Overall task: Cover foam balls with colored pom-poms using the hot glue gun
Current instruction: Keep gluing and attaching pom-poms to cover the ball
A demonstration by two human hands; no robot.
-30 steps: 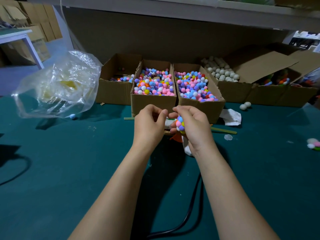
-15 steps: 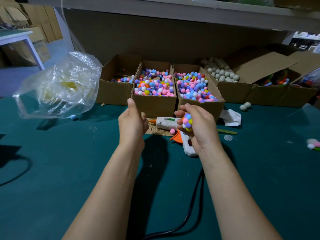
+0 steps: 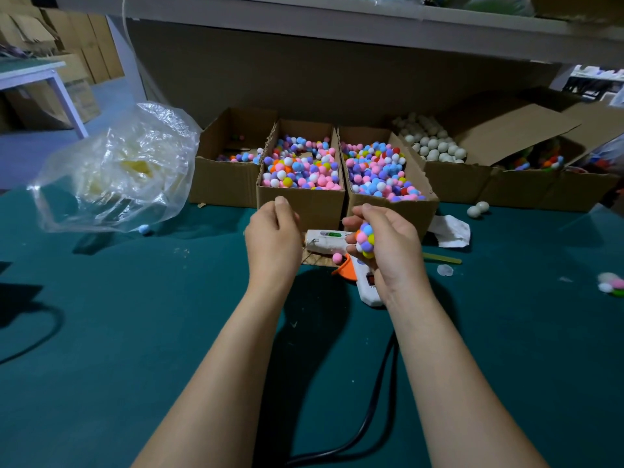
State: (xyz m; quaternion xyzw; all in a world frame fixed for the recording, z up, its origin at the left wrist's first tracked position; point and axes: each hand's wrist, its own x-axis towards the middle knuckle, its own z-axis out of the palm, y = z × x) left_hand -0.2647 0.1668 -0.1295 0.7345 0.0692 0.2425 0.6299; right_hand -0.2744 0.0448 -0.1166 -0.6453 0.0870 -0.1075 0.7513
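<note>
Because the left hand [image 3: 273, 238] shows me only its back, fingers curled away from the camera, I cannot tell whether it holds anything. It hovers over the table [image 3: 135, 332] and hides the nozzle of the hot glue gun [image 3: 332, 240] lying there. The right hand [image 3: 388, 251], raised just beside it, grips the pom-pom-covered foam ball [image 3: 366, 239] between thumb and curled fingers, masking part of the gun's handle.

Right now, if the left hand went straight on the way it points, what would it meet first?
Most likely the front wall of the pom-pom box just beyond the left hand; the gap is hard to judge. The glue gun lies off to its right.
</note>
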